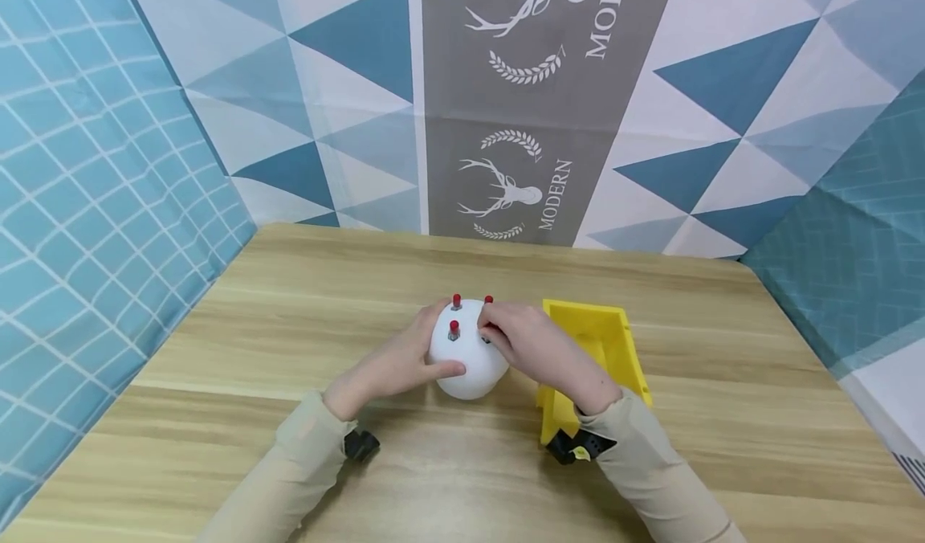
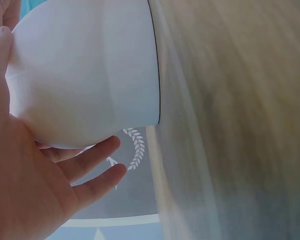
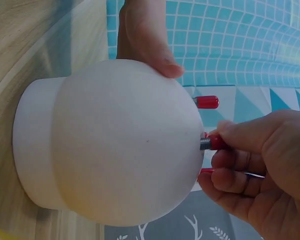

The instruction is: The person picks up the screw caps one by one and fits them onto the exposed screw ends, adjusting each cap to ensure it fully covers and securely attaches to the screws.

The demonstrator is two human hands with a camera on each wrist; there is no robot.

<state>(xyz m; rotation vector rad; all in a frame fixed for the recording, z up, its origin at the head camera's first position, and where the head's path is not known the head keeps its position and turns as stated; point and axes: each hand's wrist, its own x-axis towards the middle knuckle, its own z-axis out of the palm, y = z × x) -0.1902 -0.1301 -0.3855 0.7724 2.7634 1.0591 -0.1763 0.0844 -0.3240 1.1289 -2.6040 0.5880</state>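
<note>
A white dome (image 1: 473, 381) with a straight round base stands on the wooden table. Several threaded metal posts with red caps (image 1: 454, 328) stick out of its top. My left hand (image 1: 401, 358) holds the dome from the left, thumb on the near side and fingers around the far side; two fingers (image 2: 92, 157) extend past its surface in the left wrist view. With thumb and fingertips, my right hand (image 1: 531, 342) pinches the red cap of a bolt (image 3: 216, 143) at the dome's top. Threads show between that cap and the dome, while the fingers partly hide other caps.
Just right of the dome sits a yellow bin (image 1: 630, 350), partly behind my right forearm. Wood-grain table (image 1: 303, 286) surrounds both. A patterned cloth (image 1: 361, 125) hangs behind the table, with a blue tiled-print cloth (image 1: 94, 173) at left.
</note>
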